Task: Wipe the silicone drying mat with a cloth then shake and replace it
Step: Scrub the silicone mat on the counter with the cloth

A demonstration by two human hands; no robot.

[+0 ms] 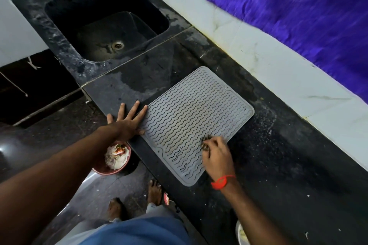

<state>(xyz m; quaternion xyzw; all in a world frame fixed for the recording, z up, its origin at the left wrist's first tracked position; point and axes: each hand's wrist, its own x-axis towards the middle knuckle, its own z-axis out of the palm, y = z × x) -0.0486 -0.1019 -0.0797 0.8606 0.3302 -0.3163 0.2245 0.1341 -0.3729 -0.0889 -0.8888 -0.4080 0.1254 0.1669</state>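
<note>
On the dark stone surface (278,155), near its front edge and to the right of the sink (107,24), the grey silicone drying mat (197,121) lies flat, turned at an angle. My left hand (127,123) is spread flat, fingers open, pressing the surface with the fingertips touching the mat's left edge. My right hand (217,155) rests on the mat's near right part, fingers curled closed around a small dark wad (205,142), too small to tell if it is the cloth. A red thread (222,182) circles that wrist. Below the front edge, a red bowl (113,159) sits on the floor.
</note>
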